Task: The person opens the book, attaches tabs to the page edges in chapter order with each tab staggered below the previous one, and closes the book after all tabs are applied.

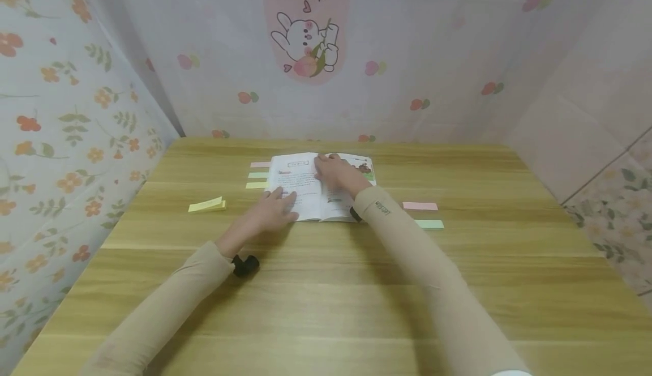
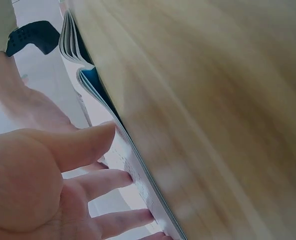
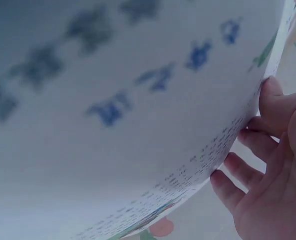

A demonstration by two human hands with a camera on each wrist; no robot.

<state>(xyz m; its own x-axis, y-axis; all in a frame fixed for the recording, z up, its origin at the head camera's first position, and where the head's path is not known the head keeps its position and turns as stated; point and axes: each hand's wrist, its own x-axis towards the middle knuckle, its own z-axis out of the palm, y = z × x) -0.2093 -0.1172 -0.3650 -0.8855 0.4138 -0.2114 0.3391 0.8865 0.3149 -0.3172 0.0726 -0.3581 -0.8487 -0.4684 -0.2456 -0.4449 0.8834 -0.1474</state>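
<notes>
An open book (image 1: 300, 195) with printed pages lies on the table. My left hand (image 1: 270, 210) rests on the lower left of the left page with its fingers extended; in the left wrist view its fingertips (image 2: 145, 215) touch the page near the book's edge. The fingers of my right hand (image 1: 336, 173) touch the page near the central fold. In the right wrist view the right hand's fingertips (image 3: 231, 161) meet a curving page (image 3: 152, 140). Pink (image 1: 260, 165), green (image 1: 258, 175) and yellow strips (image 1: 257, 185) stick out at the book's left edge.
A folded yellow strip (image 1: 206, 204) lies on the wooden table (image 1: 326, 308) to the left. A pink strip (image 1: 420, 206) and a green strip (image 1: 430, 224) lie to the right. Behind the table hangs a printed curtain (image 1: 433, 53).
</notes>
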